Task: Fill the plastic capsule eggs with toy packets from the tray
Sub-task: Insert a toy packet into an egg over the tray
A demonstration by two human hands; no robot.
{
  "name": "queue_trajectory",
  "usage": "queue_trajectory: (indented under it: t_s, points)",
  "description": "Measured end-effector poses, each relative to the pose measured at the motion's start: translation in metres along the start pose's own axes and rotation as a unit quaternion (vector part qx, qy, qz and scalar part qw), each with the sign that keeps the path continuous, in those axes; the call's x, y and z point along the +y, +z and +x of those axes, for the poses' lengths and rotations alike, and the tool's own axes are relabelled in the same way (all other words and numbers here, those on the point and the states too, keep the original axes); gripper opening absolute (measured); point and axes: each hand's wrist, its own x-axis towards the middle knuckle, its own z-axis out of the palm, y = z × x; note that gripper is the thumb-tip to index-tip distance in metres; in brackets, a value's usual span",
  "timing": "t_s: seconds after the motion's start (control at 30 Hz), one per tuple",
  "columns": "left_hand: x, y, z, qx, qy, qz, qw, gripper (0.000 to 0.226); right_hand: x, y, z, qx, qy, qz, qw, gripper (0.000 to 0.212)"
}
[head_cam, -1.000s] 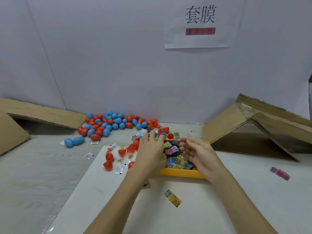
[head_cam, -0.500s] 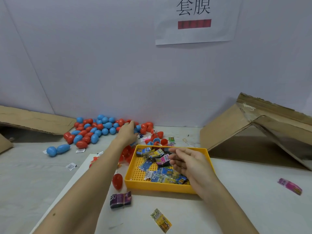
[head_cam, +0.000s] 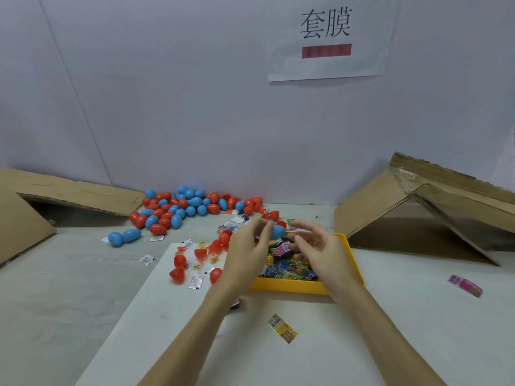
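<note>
- Left hand (head_cam: 248, 247) is up over the left end of the yellow tray (head_cam: 354, 263), fingertips pinching a blue capsule egg (head_cam: 277, 231) just above the tray's far edge.
- Right hand (head_cam: 320, 250) hangs over the middle of the tray with fingers loosely curled. There's something thin and yellowish near its fingertips, but honestly I can't tell if it's gripping anything.
- The tray sits on a white board (head_cam: 195, 344) that lies on the bench (head_cam: 50, 302), roughly mid-bench. It's got a heap of toy packets (head_cam: 289, 270) in it, mostly blue and yellow ones, plus a pink-labelled one further back.
- Big pile of eggs (head_cam: 189, 207), red and blue mixed, along the far edge of the bench against the wall. Two blue ones (head_cam: 124, 236) lie off on their own to the left of it.
- A bunch of red egg halves (head_cam: 200, 260) and small white sachets are scattered on the board's far left corner, just left of the tray.
- One stray yellow packet (head_cam: 282, 328) lies on the board near the front, and a pink packet (head_cam: 464, 285) sits way over toward the bench's right edge.
- Cardboard flaps (head_cam: 418, 207) are propped at both far corners, and a paper sign (head_cam: 328, 37) hangs on the wall.
</note>
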Motion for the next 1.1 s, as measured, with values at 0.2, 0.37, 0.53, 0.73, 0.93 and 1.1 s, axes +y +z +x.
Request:
queue_trajectory:
  t_s: [0.2, 0.37, 0.53, 0.73, 0.93, 1.1]
  points:
    - [0.000, 0.007, -0.022, 0.028, -0.027, -0.010, 0.999, 0.032, -0.001, -0.001, -0.007, -0.068, -0.027, -0.066, 0.995, 0.026]
    - [0.000, 0.003, -0.027, 0.002, -0.012, -0.056, 0.998, 0.023, 0.004, 0.000, -0.003, -0.027, -0.005, -0.032, 0.999, 0.015]
    - [0.003, 0.001, -0.029, -0.023, 0.073, -0.040, 0.996, 0.030, 0.005, 0.001, -0.002, -0.025, 0.004, -0.051, 0.998, 0.040]
    - [-0.001, -0.001, -0.027, -0.017, 0.028, -0.044, 0.999, 0.012, 0.003, 0.001, -0.003, -0.070, -0.011, -0.045, 0.996, 0.028]
    - [0.000, -0.006, -0.028, -0.094, 0.010, -0.074, 0.993, 0.024, 0.003, 0.004, -0.004, -0.035, -0.006, -0.049, 0.998, 0.039]
    - [-0.001, -0.006, -0.024, -0.013, 0.012, -0.054, 0.998, 0.020, 0.008, 0.005, 0.000, 0.004, 0.003, -0.064, 0.998, 0.017]
